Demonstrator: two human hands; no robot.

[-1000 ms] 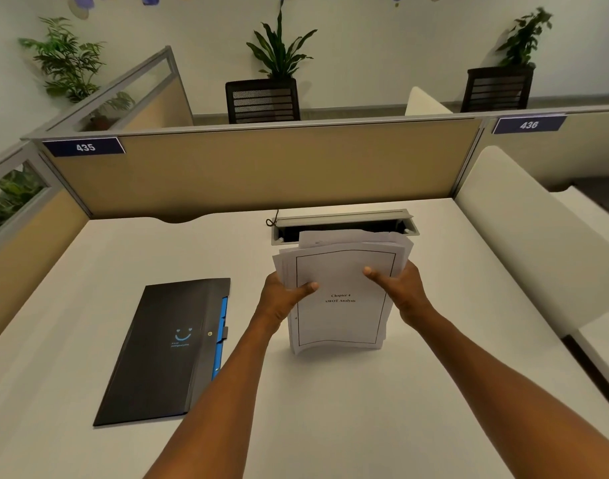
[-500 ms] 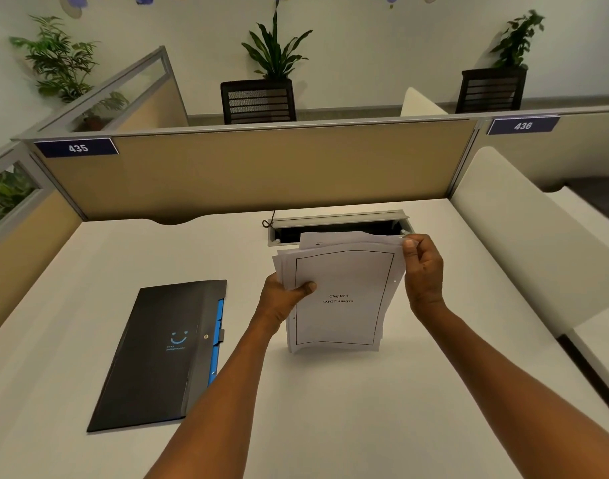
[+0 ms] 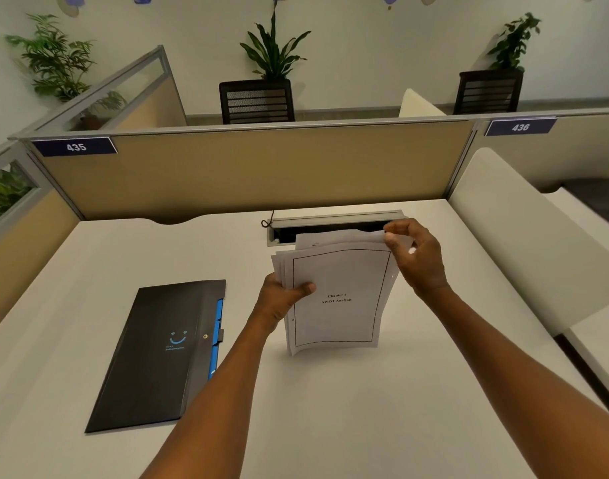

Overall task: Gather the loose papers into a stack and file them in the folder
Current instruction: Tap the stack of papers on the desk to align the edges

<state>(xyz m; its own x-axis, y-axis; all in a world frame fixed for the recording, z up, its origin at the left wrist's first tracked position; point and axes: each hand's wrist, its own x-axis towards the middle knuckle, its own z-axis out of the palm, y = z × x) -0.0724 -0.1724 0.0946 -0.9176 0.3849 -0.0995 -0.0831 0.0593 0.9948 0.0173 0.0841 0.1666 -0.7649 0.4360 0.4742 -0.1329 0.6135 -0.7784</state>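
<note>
A stack of white papers (image 3: 341, 299) stands upright on its bottom edge on the desk (image 3: 330, 409), front sheet reading "Chapter 4 SWOT Analysis". The sheets are uneven, with some sticking up at the back. My left hand (image 3: 282, 297) grips the stack's left edge, thumb on the front page. My right hand (image 3: 415, 257) pinches the top right corner of the rear sheets. A black folder (image 3: 158, 354) with a blue edge and a smiley logo lies shut on the desk, left of the stack and apart from both hands.
A grey cable tray (image 3: 334, 224) with a black cord is set into the desk just behind the papers. Beige partition panels (image 3: 247, 171) wall the desk's back and left. A white divider (image 3: 524, 236) borders the right side.
My right hand has left the stack's right edge and moved up to its top right corner, where it now pinches the rear sheets. My left hand and the folder have stayed put.
</note>
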